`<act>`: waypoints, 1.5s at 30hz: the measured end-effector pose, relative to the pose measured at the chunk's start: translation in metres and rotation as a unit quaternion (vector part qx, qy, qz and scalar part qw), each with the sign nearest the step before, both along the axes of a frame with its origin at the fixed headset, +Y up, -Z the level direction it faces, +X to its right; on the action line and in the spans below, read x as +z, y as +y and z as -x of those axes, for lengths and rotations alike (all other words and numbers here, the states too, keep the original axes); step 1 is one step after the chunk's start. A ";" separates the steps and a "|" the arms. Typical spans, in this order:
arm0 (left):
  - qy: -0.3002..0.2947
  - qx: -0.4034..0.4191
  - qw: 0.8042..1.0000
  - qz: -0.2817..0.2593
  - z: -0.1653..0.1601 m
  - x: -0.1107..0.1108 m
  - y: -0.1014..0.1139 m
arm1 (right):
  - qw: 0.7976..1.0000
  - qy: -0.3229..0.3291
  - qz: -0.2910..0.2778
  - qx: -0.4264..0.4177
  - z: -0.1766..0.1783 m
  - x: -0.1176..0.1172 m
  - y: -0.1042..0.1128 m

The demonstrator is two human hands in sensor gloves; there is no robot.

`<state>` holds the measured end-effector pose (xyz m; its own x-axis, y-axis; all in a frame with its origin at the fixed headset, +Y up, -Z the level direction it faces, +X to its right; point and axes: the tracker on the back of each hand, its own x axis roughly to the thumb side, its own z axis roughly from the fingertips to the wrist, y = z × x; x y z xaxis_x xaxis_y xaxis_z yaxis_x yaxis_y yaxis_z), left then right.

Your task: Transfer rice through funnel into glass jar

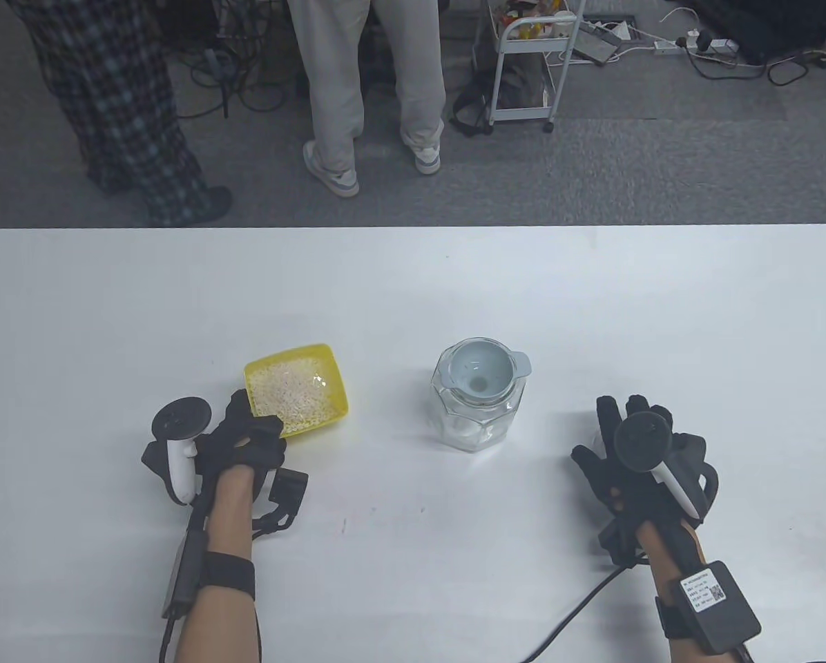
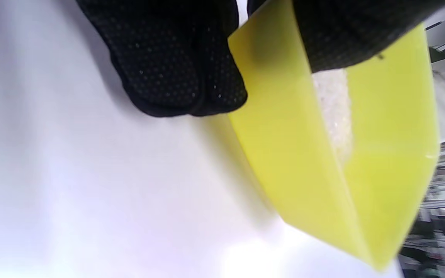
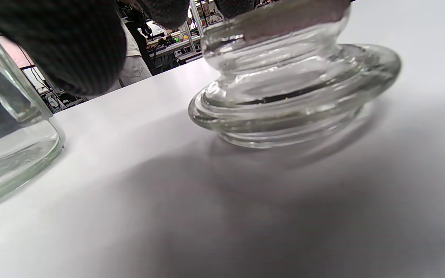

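A yellow square bowl (image 1: 340, 387) holds white rice (image 1: 292, 394) left of centre. My left hand (image 1: 254, 418) grips its near-left corner, with the thumb (image 2: 342, 34) over the rim and the fingers (image 2: 176, 69) on the outside wall (image 2: 292, 154). A clear glass jar (image 1: 478, 421) stands at the centre with a pale funnel (image 1: 485, 373) seated in its mouth. My right hand (image 1: 610, 431) lies spread to the right of the jar. In the right wrist view its fingertips (image 3: 168, 9) rest on the knob of a glass lid (image 3: 292, 96) that sits on the table, and the thumb (image 3: 64, 42) is apart from it.
The white table (image 1: 413, 290) reaches the far edge at mid-frame. Beyond it two people stand, and there are a white cart (image 1: 523, 62) and floor cables. The jar's base (image 3: 6, 146) stands close to the left of the lid.
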<state>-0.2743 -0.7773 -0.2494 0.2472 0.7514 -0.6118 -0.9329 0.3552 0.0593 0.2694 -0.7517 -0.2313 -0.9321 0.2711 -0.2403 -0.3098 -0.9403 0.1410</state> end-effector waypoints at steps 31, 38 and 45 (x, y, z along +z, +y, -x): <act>-0.184 0.030 0.962 -0.199 -0.119 -0.023 0.142 | 1.000 -0.003 -0.003 -0.007 -0.001 0.000 0.002; -0.191 -0.104 0.948 -0.232 -0.139 -0.018 0.163 | 1.000 -0.003 -0.003 -0.009 -0.001 0.000 0.002; -0.202 -0.177 0.930 -0.252 -0.154 -0.012 0.171 | 1.000 -0.002 -0.004 -0.011 -0.001 0.000 0.003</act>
